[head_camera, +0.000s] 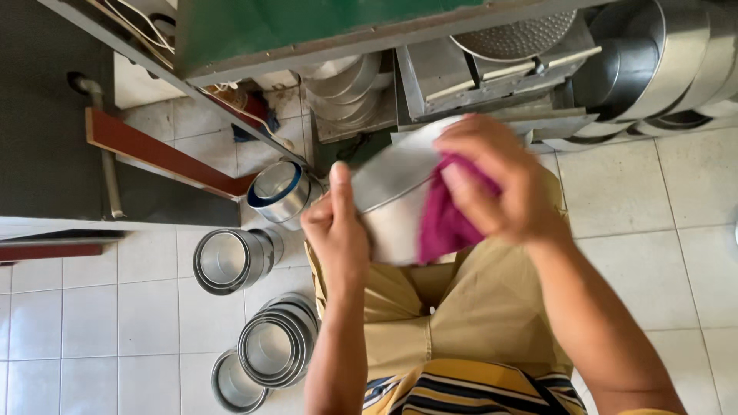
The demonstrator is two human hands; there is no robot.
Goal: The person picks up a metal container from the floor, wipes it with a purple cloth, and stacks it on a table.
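Note:
My left hand [336,230] grips the rim of a shiny steel pan [392,180] held tilted above my lap. With my right hand [496,180] I press a magenta cloth [442,223] against the pan's inner wall. My fingers cover much of the cloth and the pan's right side. Khaki trousers [477,307] show beneath the pan.
Nested stacks of steel tins lie on the white tiled floor at the left [231,260], lower left [277,347] and by the bench leg [278,190]. A green bench [307,31] crosses the top. Large steel vessels [661,61] stand at the top right.

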